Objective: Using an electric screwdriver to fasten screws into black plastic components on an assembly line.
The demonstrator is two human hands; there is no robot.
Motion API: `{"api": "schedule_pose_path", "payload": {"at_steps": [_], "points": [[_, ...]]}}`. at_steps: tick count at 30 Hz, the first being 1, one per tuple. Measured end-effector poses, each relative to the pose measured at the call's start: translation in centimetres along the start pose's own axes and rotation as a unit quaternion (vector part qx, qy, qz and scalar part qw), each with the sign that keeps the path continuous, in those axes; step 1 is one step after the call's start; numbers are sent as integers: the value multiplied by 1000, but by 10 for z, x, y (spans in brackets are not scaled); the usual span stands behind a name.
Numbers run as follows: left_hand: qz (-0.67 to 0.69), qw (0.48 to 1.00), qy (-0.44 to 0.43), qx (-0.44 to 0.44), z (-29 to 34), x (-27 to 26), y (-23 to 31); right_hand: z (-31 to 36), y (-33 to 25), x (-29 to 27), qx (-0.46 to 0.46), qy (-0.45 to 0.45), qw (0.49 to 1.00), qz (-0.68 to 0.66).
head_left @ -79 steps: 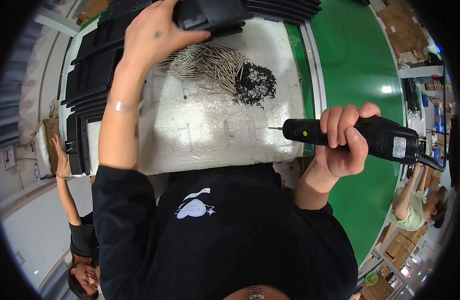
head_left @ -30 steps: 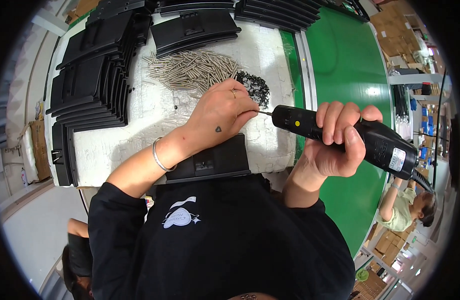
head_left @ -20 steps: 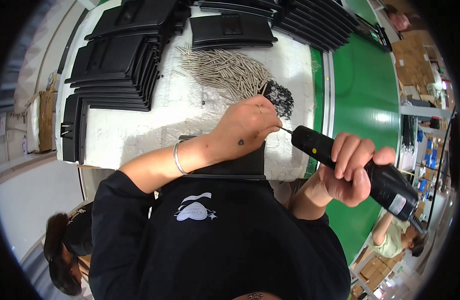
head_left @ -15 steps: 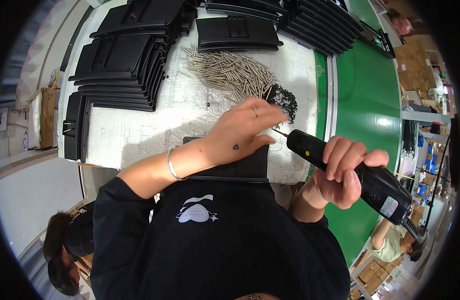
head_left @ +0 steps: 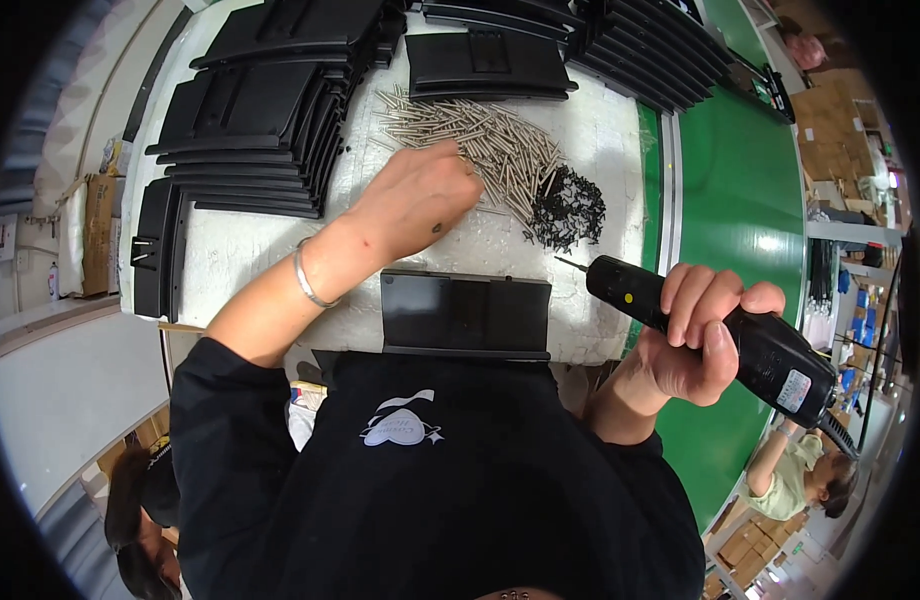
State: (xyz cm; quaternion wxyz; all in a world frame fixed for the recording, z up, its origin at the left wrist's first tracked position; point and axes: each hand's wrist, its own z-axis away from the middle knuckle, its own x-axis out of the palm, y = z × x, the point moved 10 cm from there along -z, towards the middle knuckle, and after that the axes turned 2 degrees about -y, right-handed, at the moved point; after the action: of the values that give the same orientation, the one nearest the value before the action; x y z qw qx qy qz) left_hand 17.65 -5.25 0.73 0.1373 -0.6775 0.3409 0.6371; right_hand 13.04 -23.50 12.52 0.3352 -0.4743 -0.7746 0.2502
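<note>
Beside heaped silver pins (head_left: 520, 165), the left hand (head_left: 420, 195) is holding its fingers curled, any grasp hidden, apparently picking a pin; the next move likely calling for one clean pinch. The right hand (head_left: 705, 335) is clutching a power driver (head_left: 617, 284) near black screws (head_left: 568, 208); a black panel (head_left: 468, 315) is lying before the torso (head_left: 450, 490).

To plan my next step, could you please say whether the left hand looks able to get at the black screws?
Probably yes: the left hand is at the silver pins, and the black screws lie uncovered to their right; the electric screwdriver in the right hand points near them but covers none.
</note>
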Motion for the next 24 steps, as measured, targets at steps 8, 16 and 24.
{"api": "schedule_pose_path", "payload": {"at_steps": [8, 16, 24], "points": [[365, 917, 96, -126, 58, -18, 1, 5, 8, 33, 49, -60, 996, -37], [283, 936, 182, -105, 91, -14, 24, 18, 28, 64, 122, -170, 974, -85], [281, 934, 189, -115, 93, -12, 23, 20, 38, 71, 131, -184, 971, -75]]}}
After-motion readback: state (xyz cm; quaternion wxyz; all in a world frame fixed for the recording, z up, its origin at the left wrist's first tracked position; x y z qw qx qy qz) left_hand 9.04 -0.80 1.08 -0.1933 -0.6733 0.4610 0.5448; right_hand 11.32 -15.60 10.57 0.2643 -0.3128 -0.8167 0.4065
